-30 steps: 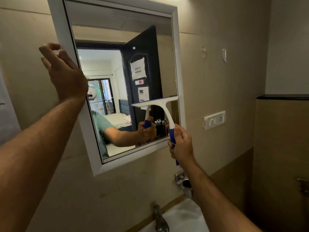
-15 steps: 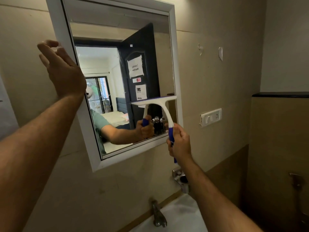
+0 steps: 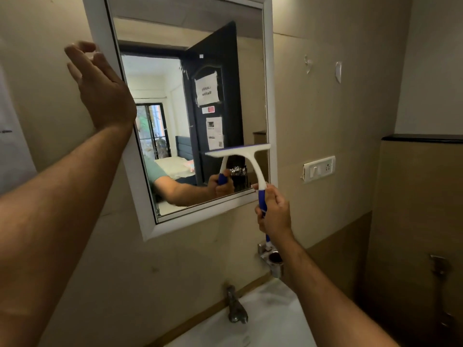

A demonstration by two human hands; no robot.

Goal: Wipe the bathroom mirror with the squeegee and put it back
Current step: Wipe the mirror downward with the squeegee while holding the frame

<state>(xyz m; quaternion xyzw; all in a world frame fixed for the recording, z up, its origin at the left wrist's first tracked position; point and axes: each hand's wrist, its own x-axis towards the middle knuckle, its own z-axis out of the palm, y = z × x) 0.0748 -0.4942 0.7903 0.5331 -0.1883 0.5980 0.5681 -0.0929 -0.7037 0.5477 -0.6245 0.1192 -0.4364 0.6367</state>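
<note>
A white-framed mirror [image 3: 271, 96] hangs on the beige wall. The squeegee [image 3: 250, 156] has a white head and a blue handle. Its blade lies against the glass near the lower right corner. My right hand [image 3: 274, 212] is shut on the blue handle, just below the mirror's bottom frame. My left hand [image 3: 100, 88] is raised beside the mirror's left frame, fingers apart and holding nothing; I cannot tell whether it touches the frame. The glass reflects my arm, the squeegee and a dark door.
A metal holder [image 3: 271, 259] is fixed to the wall below my right hand. A tap [image 3: 235, 306] stands over a white basin [image 3: 270, 319] at the bottom. A switch plate [image 3: 319, 169] sits right of the mirror. A brown partition [image 3: 421, 209] stands at right.
The squeegee and my right hand have slid down the glass toward the bottom frame. My left hand has loosened and drawn back slightly at the left frame.
</note>
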